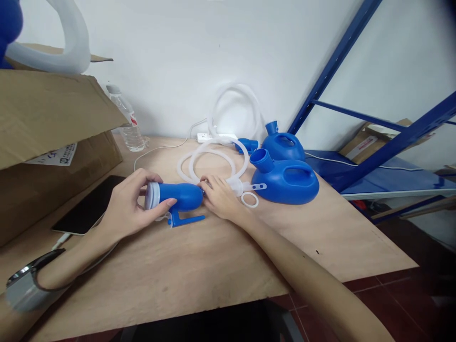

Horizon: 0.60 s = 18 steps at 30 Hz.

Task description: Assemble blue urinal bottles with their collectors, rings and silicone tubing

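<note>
My left hand (130, 202) wraps round the capped end of a blue plastic urinal funnel (181, 195), which lies sideways just over the table. Its whitish translucent cap (152, 195) sits between my thumb and fingers. A blue handle-like prong (187, 221) sticks out below it. At the funnel's narrow end, my right hand (219, 195) is closed in a pinch; a small dark bit shows there, but the fingers hide what they grip. Beside this hand lie a translucent connector with a holed strap (256, 186) and a white ring (250, 200). Behind it is a coiled translucent hose (245, 161).
Two blue urinal jugs, a near one (288, 185) and a far one (285, 147), stand at the right. Another blue funnel (249, 145) lies by a power strip (204, 137). A cardboard box (53, 114), phone (87, 204) and water bottle (130, 123) are left; blue shelving (377, 173) is right.
</note>
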### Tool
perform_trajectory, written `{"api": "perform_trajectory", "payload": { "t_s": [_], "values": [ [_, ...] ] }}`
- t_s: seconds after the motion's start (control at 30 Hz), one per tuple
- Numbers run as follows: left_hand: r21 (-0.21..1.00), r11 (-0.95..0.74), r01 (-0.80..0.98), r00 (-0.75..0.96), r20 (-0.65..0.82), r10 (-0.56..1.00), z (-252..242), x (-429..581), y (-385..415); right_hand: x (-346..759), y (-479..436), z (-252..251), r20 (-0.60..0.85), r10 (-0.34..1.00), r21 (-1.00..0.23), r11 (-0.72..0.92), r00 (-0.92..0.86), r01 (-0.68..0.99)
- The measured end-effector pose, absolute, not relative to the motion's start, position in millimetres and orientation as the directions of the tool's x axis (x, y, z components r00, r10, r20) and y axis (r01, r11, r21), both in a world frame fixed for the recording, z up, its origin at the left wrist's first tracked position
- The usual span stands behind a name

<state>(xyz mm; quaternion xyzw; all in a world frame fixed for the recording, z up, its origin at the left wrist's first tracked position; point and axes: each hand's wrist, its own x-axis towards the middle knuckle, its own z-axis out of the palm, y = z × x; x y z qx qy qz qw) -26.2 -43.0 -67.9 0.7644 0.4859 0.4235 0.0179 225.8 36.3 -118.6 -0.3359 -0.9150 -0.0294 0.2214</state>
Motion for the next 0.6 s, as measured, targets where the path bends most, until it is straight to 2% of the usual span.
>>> {"api": "perform_trajectory", "payload": {
  "t_s": [0.2, 0.43, 0.5, 0.6],
  "values": [
    [0.501, -0.48, 0.72, 0.034, 0.666, 0.745, -69, -17, -47, 226, 37, -122, 0.467, 0.58, -0.046, 0.77, -0.668, 0.637],
    [0.546, -0.232, 0.805, -0.219, 0.636, 0.74, -69, -36, -32, 229, 35, -120, 0.47, 0.569, 0.008, 0.762, -0.675, 0.648],
    [0.562, -0.201, 0.802, -0.212, 0.583, 0.785, -69, -41, -28, 229, 34, -122, 0.471, 0.577, 0.001, 0.757, -0.667, 0.654],
    [0.552, -0.263, 0.791, -0.133, 0.575, 0.807, -70, -38, -27, 230, 36, -125, 0.475, 0.598, -0.036, 0.746, -0.645, 0.665]
  ]
}}
